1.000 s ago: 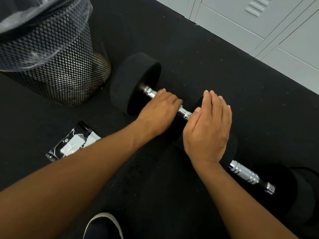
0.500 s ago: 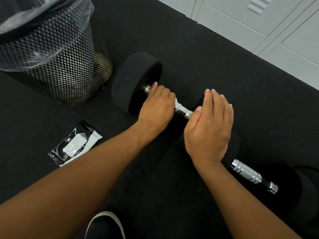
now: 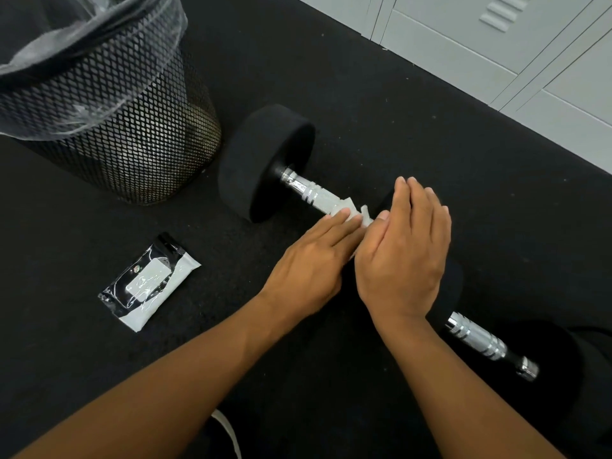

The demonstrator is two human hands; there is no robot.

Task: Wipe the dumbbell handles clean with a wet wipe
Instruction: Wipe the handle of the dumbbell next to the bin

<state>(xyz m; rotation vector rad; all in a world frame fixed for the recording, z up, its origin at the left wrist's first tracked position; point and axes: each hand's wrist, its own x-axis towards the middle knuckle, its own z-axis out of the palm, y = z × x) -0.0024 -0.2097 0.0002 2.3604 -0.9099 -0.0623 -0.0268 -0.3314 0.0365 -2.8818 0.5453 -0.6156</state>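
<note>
A black dumbbell (image 3: 265, 160) lies on the floor with its chrome handle (image 3: 311, 192) exposed at the left end. A white wet wipe (image 3: 351, 212) is draped on the handle's right part. My left hand (image 3: 314, 266) rests on the wipe with flat, extended fingers. My right hand (image 3: 404, 253) lies flat with fingers together on the dumbbell's right head, which it mostly hides. A second dumbbell shows its chrome handle (image 3: 477, 339) at the lower right.
A black mesh bin (image 3: 109, 94) with a clear liner stands at the upper left. A wet wipe packet (image 3: 149, 281) lies on the black rubber floor (image 3: 397, 111). Grey lockers (image 3: 496, 44) line the upper right. A shoe tip (image 3: 228, 432) shows at the bottom.
My left hand slid right along the handle, away from the left head, and its fingers flattened out. The wipe and the handle's left part now show. My right hand stayed put.
</note>
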